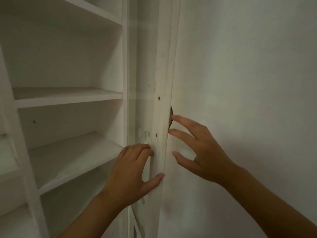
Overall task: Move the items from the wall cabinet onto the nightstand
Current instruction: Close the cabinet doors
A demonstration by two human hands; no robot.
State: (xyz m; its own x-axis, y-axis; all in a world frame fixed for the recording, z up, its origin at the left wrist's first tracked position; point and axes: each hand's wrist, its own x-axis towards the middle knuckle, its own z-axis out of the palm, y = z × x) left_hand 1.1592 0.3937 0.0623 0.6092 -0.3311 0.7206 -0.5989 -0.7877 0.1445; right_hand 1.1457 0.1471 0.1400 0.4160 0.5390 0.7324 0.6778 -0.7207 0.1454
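Observation:
A white wall cabinet (65,97) fills the left half of the view, and the shelves I see hold nothing. Its door (240,83) stands ajar, edge-on to me, with the narrow door edge (162,100) running down the middle. My left hand (130,174) grips that edge low down, fingers curled behind it and thumb on the front. My right hand (199,150) hovers spread over the door's outer face, its fingertips at a dark round handle (171,115). No nightstand is in sight.
Two small screws (159,98) sit in the door edge. A glass or mirrored panel (135,220) shows low behind the door. Cabinet dividers (125,66) rise close on the left.

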